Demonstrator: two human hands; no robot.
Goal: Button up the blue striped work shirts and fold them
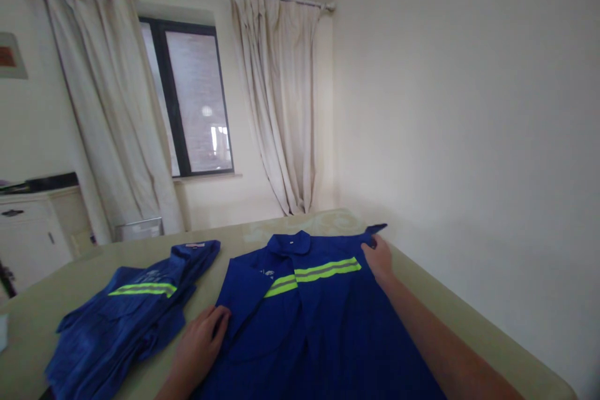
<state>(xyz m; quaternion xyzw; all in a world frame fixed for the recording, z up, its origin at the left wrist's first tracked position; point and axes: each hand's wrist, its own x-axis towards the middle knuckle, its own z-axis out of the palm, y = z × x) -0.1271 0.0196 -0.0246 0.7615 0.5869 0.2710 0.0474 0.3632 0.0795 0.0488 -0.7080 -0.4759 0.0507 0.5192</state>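
Observation:
A blue work jacket (328,319) with a yellow-green reflective stripe across its chest lies spread out in front of me, its collar pointing away. On its left edge, my left hand (201,334) is closed with the fingertips pinching the cloth. Farther off, my right hand (377,256) grips the cloth at the far right shoulder, and a dark end of fabric sticks out beyond the fingers. The jacket's left side is folded inward, partly covering a white chest print. Its lower part runs out of the picture.
A second blue garment (126,312) with the same stripe lies loosely folded on the left of the greenish table (234,244). A white wall (469,137) runs along the table's right edge. Behind stand curtains (285,94), a window (199,100) and a white cabinet (32,231).

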